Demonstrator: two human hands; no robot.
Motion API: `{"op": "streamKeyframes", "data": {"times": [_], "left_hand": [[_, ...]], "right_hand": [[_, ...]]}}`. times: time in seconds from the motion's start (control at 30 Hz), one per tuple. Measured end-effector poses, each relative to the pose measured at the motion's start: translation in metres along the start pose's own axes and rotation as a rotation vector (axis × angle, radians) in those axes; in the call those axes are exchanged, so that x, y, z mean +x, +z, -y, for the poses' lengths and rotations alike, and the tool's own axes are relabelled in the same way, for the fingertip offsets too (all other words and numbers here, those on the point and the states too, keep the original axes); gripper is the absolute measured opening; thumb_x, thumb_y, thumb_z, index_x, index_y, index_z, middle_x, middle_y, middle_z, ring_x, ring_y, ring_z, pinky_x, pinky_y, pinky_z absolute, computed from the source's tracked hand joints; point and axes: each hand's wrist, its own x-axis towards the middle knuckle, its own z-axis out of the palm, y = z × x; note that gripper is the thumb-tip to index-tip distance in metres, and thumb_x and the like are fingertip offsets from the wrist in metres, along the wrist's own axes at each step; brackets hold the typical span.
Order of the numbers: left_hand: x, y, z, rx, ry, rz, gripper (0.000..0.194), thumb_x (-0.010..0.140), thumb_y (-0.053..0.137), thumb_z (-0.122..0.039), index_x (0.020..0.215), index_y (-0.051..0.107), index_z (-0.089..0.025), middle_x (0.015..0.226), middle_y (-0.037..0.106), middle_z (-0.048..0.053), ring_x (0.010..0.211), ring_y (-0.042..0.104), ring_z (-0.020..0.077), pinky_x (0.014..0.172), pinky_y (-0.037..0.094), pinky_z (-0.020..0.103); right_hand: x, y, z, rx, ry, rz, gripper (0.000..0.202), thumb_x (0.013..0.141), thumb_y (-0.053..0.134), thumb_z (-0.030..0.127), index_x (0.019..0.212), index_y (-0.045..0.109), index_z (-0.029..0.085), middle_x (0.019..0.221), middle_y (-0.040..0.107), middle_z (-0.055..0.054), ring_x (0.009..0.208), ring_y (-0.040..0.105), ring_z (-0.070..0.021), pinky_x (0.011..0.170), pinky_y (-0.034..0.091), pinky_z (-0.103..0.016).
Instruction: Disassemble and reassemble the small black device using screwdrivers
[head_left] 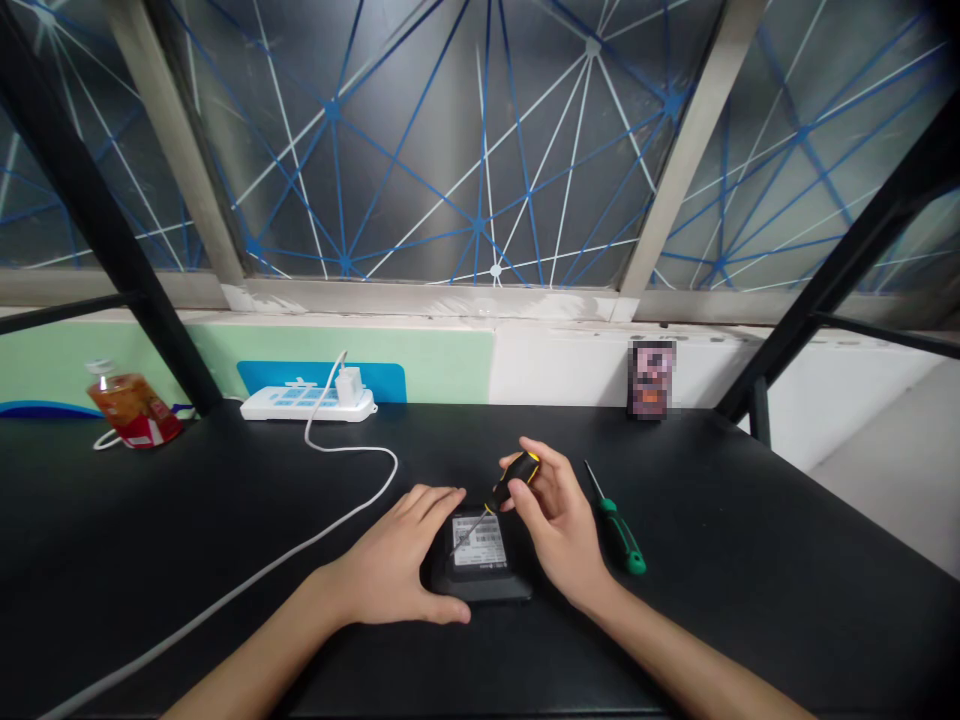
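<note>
A flat black device [491,587] with a white printed label [480,541] on top lies on the table in front of me. My left hand [401,560] grips it from the left, fingers at its far edge and thumb at its near edge. In my right hand [555,515] is a black and yellow screwdriver [516,478], its handle pinched between thumb and fingers. The thin shaft slants down to the left across the label, with the tip near the device's left side. Whether the tip sits in a screw I cannot tell.
A second screwdriver with a green handle [623,540] lies right of my right hand. A white power strip [300,403] with a plugged-in charger stands at the back, its white cable [300,548] trailing to the front left. A tilted drink bottle [135,408] is at far left, a small pixelated item [651,381] at back right.
</note>
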Motion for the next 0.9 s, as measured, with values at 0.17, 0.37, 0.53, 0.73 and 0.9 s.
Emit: {"op": "streamKeyframes", "data": {"times": [0.17, 0.37, 0.53, 0.73, 0.9], "left_hand": [[-0.0014, 0.0005, 0.0019, 0.017, 0.007, 0.007, 0.11, 0.072, 0.08, -0.067, 0.157, 0.032, -0.018, 0.154, 0.043, 0.018, 0.141, 0.04, 0.0379, 0.118, 0.035, 0.056], [-0.0001, -0.0011, -0.0005, 0.016, -0.004, 0.012, 0.109, 0.071, 0.083, -0.063, 0.157, 0.033, -0.019, 0.155, 0.043, 0.017, 0.141, 0.04, 0.038, 0.119, 0.035, 0.056], [-0.0001, -0.001, -0.0016, 0.015, -0.013, 0.011, 0.109, 0.07, 0.084, -0.06, 0.157, 0.033, -0.018, 0.154, 0.043, 0.017, 0.141, 0.041, 0.0383, 0.119, 0.035, 0.055], [0.0004, -0.0023, -0.002, 0.008, -0.021, 0.01, 0.108, 0.069, 0.083, -0.062, 0.156, 0.034, -0.019, 0.155, 0.043, 0.017, 0.141, 0.04, 0.0392, 0.118, 0.035, 0.057], [0.0005, -0.0024, -0.0025, 0.011, -0.024, 0.021, 0.109, 0.069, 0.085, -0.059, 0.157, 0.033, -0.02, 0.155, 0.043, 0.017, 0.142, 0.039, 0.0389, 0.119, 0.034, 0.057]], "right_hand": [[-0.0015, -0.0005, 0.0056, 0.036, 0.01, 0.053, 0.035, 0.1, 0.055, 0.035, 0.134, 0.05, 0.031, 0.128, 0.066, -0.009, 0.095, 0.074, -0.0186, 0.081, 0.062, -0.036], [-0.0009, 0.0018, 0.0054, -0.018, -0.02, -0.013, 0.032, 0.094, 0.065, 0.037, 0.125, 0.058, 0.031, 0.11, 0.059, -0.006, 0.09, 0.067, -0.0167, 0.07, 0.061, -0.029], [0.0015, 0.0023, 0.0036, -0.009, -0.055, -0.032, 0.029, 0.091, 0.069, 0.034, 0.119, 0.062, 0.032, 0.104, 0.052, -0.003, 0.081, 0.061, -0.0137, 0.065, 0.06, -0.027], [0.0019, 0.0023, 0.0022, -0.02, -0.071, -0.047, 0.028, 0.09, 0.071, 0.034, 0.116, 0.064, 0.031, 0.104, 0.05, -0.003, 0.079, 0.06, -0.0131, 0.061, 0.06, -0.026], [0.0018, -0.0001, 0.0034, -0.036, -0.037, -0.027, 0.031, 0.093, 0.066, 0.033, 0.123, 0.059, 0.03, 0.108, 0.061, -0.005, 0.085, 0.065, -0.0156, 0.067, 0.061, -0.028]]}}
